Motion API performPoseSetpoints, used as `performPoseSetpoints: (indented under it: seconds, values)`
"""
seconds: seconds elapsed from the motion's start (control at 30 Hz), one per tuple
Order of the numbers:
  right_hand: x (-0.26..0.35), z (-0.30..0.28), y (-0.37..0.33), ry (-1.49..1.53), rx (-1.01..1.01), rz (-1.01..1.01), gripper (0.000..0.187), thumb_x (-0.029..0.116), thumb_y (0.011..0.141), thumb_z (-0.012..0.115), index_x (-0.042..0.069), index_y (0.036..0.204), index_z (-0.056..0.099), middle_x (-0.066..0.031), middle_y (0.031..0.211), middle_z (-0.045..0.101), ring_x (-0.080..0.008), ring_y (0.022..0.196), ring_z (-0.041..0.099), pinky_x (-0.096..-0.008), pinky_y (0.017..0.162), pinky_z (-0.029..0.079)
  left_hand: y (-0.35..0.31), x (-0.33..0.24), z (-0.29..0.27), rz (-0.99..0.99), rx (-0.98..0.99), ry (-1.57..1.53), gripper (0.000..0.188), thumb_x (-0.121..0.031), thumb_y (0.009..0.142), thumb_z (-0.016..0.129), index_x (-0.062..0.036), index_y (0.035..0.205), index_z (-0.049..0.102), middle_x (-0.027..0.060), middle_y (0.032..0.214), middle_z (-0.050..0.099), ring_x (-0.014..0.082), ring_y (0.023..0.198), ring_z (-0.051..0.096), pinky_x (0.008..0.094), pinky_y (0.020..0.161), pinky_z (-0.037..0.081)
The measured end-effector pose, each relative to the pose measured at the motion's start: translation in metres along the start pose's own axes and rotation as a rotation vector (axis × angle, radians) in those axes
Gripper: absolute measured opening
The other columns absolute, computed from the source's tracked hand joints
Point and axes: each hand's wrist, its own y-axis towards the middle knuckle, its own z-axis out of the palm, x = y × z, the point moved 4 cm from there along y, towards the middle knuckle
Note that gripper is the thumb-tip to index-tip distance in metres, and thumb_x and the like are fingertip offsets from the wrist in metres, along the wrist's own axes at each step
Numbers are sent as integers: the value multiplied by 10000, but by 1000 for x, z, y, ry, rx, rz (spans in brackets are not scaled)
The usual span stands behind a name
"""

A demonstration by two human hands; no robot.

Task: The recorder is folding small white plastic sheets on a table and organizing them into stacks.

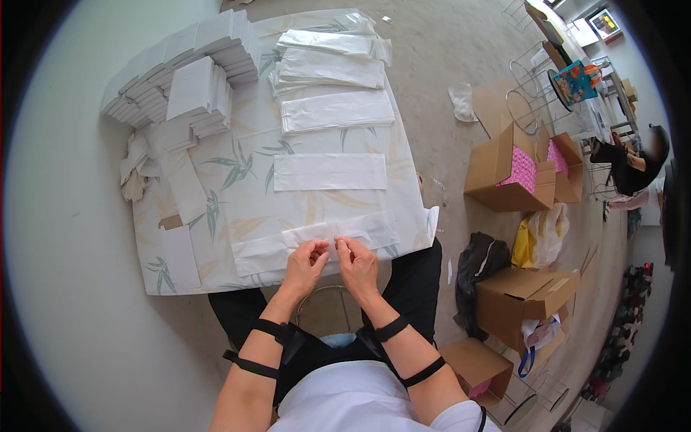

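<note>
Close to the table's near edge lies a long white plastic sleeve (263, 253), thin and partly see-through at its right end. My left hand (306, 265) and my right hand (358, 268) meet over its middle, almost touching. Both have thumb and fingertips pinched together on the sleeve's near edge; the exact grip is small in view. Just beyond is a flat white sleeve (330, 171) lying alone. Farther back are a neat pile of white sleeves (337, 112), a looser pile (330, 70) and a shiny pile (327, 43).
Stacked white boxes (198, 90) fill the table's far left by the wall. Crumpled white gloves (134, 169) and an upright-looking white carton (180, 255) are nearer. Cardboard boxes (497, 169) with pink wrap stand on the floor at right. Another person (633, 165) sits far right.
</note>
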Motion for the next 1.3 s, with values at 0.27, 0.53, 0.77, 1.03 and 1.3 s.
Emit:
performPoseSetpoints:
  seconds: [0.27,0.53,0.77,1.03,1.3]
  values:
    - [3,1,-4,317,178,86,314,221,1020,457,11,1175,632,-77,945,747,-121,743,644,-268,665,494,-3,-16,-2,56,47,94,353,-147,749,816,-6,967,577,65,864,581,145,717,552,262,661,498]
    - [-2,3,-8,241,145,31,227,105,953,546,35,1137,659,-64,912,740,-69,629,564,-246,588,463,-6,3,-6,187,10,46,158,-38,781,724,11,869,602,98,1052,553,164,802,577,281,720,510]
    - [-1,1,-14,17,147,-155,236,57,785,691,88,1018,686,-94,892,697,-268,751,654,-362,661,521,-5,-3,-10,181,30,4,110,-84,853,669,12,874,620,98,1071,570,168,846,592,278,749,508]
    - [7,4,-16,-52,182,-177,290,76,750,734,93,1029,656,-97,954,679,-297,895,643,-391,751,523,-3,13,-9,88,26,-136,139,-110,926,606,25,892,610,66,992,602,125,807,598,263,745,496]
    - [6,4,-22,-24,179,-218,388,44,709,757,93,1069,620,-97,1010,658,-308,959,621,-394,789,514,0,10,-6,11,31,-204,112,-98,926,610,7,889,618,31,896,622,99,792,595,246,732,491]
